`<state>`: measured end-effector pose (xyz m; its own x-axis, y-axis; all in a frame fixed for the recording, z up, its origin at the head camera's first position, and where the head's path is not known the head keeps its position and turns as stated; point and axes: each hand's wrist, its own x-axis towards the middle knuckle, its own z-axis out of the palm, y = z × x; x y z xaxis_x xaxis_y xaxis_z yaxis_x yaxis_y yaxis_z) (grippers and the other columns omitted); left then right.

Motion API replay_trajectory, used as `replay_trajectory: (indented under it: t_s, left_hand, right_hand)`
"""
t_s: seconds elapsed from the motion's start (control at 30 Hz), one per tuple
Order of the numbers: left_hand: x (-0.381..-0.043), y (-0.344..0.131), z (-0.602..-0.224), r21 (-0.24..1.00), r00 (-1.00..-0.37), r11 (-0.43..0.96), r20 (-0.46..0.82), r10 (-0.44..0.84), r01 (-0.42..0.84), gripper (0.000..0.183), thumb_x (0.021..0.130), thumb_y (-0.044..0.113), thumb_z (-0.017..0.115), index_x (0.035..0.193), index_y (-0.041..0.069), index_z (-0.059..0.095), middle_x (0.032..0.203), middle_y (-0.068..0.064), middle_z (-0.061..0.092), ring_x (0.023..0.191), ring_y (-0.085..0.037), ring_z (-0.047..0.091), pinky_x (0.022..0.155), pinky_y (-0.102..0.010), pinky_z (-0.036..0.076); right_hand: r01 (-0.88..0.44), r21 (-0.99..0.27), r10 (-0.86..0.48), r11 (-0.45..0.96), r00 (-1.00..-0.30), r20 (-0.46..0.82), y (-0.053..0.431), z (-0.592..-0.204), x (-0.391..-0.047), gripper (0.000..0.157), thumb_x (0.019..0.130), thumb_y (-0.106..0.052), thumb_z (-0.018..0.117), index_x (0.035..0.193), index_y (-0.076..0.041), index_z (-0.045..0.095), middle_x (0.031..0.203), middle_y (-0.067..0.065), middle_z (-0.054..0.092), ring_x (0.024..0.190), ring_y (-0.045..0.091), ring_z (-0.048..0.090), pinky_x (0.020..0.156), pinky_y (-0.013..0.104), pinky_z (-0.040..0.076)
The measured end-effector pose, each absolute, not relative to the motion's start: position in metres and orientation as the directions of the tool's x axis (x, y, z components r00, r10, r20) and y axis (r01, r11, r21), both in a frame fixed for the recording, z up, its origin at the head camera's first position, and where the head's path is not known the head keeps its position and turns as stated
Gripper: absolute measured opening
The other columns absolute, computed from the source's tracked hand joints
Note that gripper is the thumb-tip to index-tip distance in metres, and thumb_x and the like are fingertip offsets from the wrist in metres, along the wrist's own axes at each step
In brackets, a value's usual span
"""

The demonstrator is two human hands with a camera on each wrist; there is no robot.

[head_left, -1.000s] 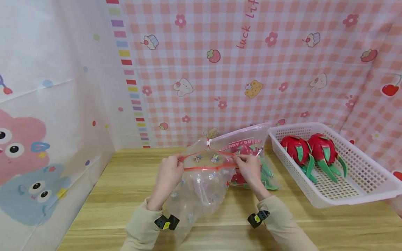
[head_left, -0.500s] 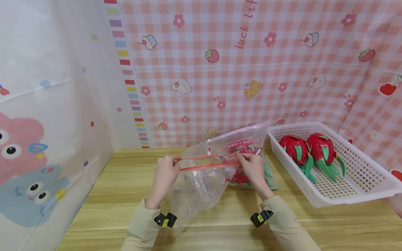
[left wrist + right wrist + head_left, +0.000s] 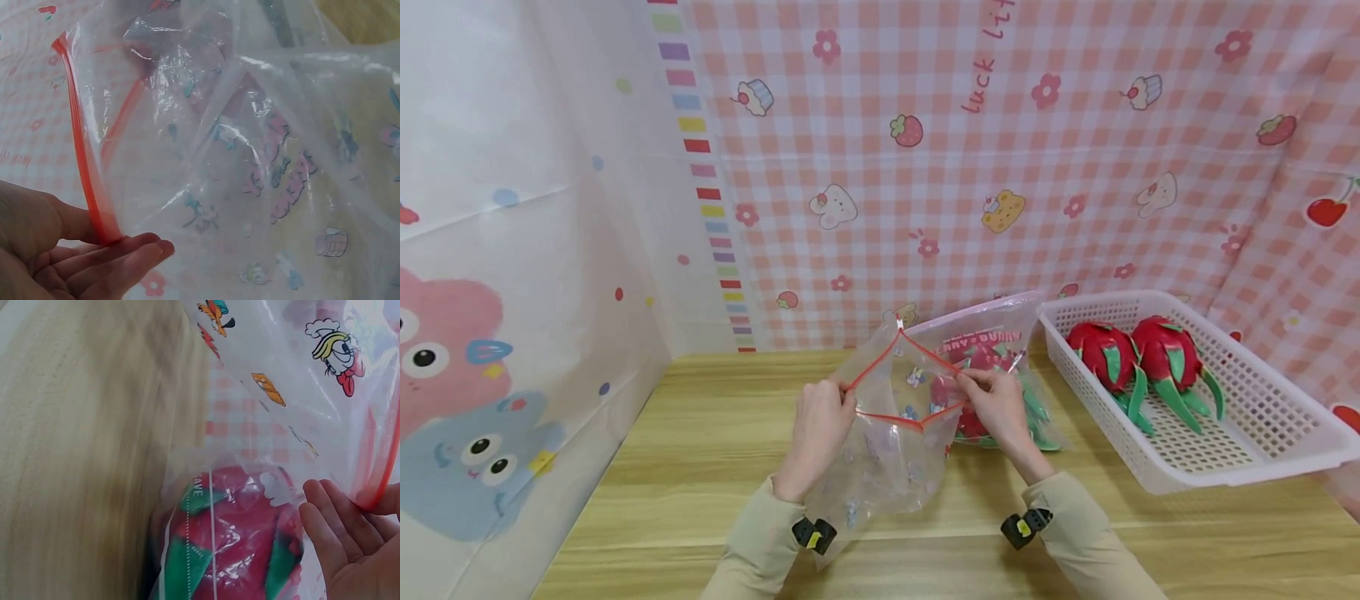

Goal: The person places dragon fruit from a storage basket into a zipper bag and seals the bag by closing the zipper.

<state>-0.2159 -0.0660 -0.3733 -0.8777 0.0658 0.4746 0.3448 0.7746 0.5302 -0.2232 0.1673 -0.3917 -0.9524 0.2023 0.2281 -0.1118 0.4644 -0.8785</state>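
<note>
Between both hands hangs a clear plastic zip bag (image 3: 887,467) with a red zip edge and small cartoon prints. Its mouth gapes in a diamond shape. My left hand (image 3: 822,425) pinches the left end of the red edge, thumb against fingers in the left wrist view. On the other side my right hand (image 3: 998,410) pinches the right end of that edge. Just behind the right hand stands a second zip bag (image 3: 1018,333), pink along its top and lettered, with red and green dragon fruits (image 3: 244,537) inside. The right hand partly hides it.
A white perforated plastic basket (image 3: 1285,408) stands on the right, holding two red dragon fruits (image 3: 1168,354) with green leaves. The wooden table (image 3: 647,483) ends at a pink checked cloth (image 3: 880,167) at the back and a white printed cloth (image 3: 550,208) at left.
The bag's mouth narrowed to a slit, then widened into a diamond. My left hand moved left, then back right and slightly closer to the right hand; the right hand shifted little.
</note>
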Motion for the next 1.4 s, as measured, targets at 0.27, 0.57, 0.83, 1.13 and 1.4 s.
replay_trajectory:
  t_s: [0.27, 0.57, 0.83, 1.13, 1.4]
  left_hand:
    - [-0.218, -0.061, -0.375, 0.536, -0.827, 0.739, 0.56, 0.051, 0.408, 0.018, 0.083, -0.003, 0.06, 0.096, -0.002, 0.072, 0.071, -0.013, 0.07, 0.046, -0.009, 0.044, 0.039, -0.019, 0.032]
    - [-0.219, -0.056, -0.385, 0.492, -0.729, 0.67, 0.676, 0.108, 0.556, 0.027, 0.075, -0.013, 0.064, 0.099, -0.004, 0.072, 0.08, -0.016, 0.073, 0.063, -0.018, 0.062, 0.052, -0.026, 0.05]
    - [-0.216, -0.056, -0.391, 0.515, -0.797, 0.665, 0.566, 0.21, 0.541, 0.039, 0.076, -0.012, 0.065, 0.114, -0.006, 0.065, 0.082, -0.019, 0.07, 0.059, -0.013, 0.055, 0.047, -0.018, 0.043]
    - [-0.217, -0.051, -0.394, 0.577, -0.78, 0.593, 0.608, 0.146, 0.561, 0.034, 0.079, -0.012, 0.06, 0.112, -0.006, 0.067, 0.089, -0.022, 0.072, 0.059, -0.014, 0.061, 0.046, -0.016, 0.045]
    - [-0.219, -0.043, -0.389, 0.637, -0.8, 0.527, 0.581, 0.152, 0.563, 0.032, 0.082, -0.009, 0.058, 0.113, -0.008, 0.065, 0.076, -0.018, 0.07, 0.048, -0.003, 0.047, 0.039, -0.013, 0.036]
  right_hand:
    - [-0.105, -0.931, 0.19, 0.349, -0.965, 0.18, 0.17, -0.397, -0.223, 0.027, 0.094, -0.013, 0.058, 0.111, 0.006, 0.067, 0.104, 0.026, 0.069, 0.08, 0.023, 0.071, 0.066, 0.03, 0.059]
    - [-0.131, -0.934, 0.191, 0.333, -0.96, 0.203, 0.167, -0.403, -0.221, 0.028, 0.093, -0.013, 0.06, 0.116, 0.0, 0.067, 0.106, 0.023, 0.07, 0.07, 0.002, 0.064, 0.065, 0.023, 0.057]
    - [-0.149, -0.927, 0.181, 0.344, -0.958, 0.222, 0.165, -0.405, -0.218, 0.027, 0.092, -0.014, 0.061, 0.116, -0.005, 0.068, 0.107, 0.019, 0.071, 0.079, 0.012, 0.068, 0.067, 0.03, 0.058]
    - [-0.113, -0.932, 0.175, 0.344, -0.968, 0.182, 0.169, -0.404, -0.22, 0.029, 0.093, -0.015, 0.059, 0.119, -0.003, 0.066, 0.107, 0.021, 0.07, 0.083, 0.02, 0.07, 0.065, 0.025, 0.058]
    - [-0.164, -0.861, 0.037, 0.482, -0.978, 0.207, 0.183, -0.373, -0.217, 0.032, 0.095, -0.016, 0.057, 0.124, -0.002, 0.062, 0.112, 0.022, 0.068, 0.084, 0.027, 0.069, 0.062, 0.027, 0.057]
